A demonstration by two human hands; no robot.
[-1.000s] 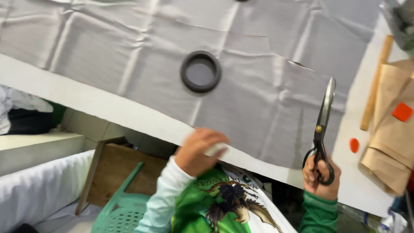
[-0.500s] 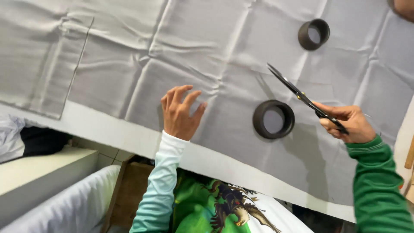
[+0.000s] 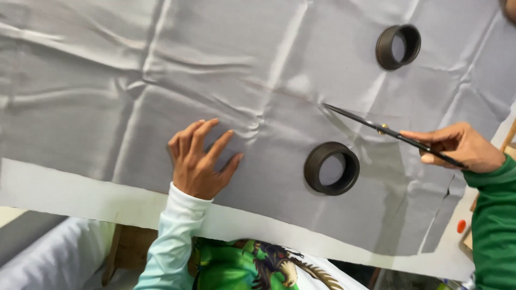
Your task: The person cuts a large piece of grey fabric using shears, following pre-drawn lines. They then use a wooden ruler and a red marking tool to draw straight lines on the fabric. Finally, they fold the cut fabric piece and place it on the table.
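A large sheet of grey fabric (image 3: 161, 80) lies spread over a white table (image 3: 80, 196). My left hand (image 3: 199, 161) rests flat on the fabric with its fingers spread, near the front edge. My right hand (image 3: 462, 147) grips black scissors (image 3: 387, 130) by the handles, and their blades point left over the cloth. A dark ring weight (image 3: 332, 168) sits on the fabric between my hands, just below the scissor blades. A second dark ring (image 3: 398, 46) stands farther back on the right.
The white table edge runs along the front below the fabric. Brown paper pieces and a small orange dot (image 3: 461, 226) show at the far right. A green printed shirt (image 3: 258, 266) and a wooden piece (image 3: 129, 252) lie below the table edge.
The view has swung left and closer across the fabric. My left hand went from a fist at the table edge to flat on the cloth. The scissors came down from upright to level over the fabric.
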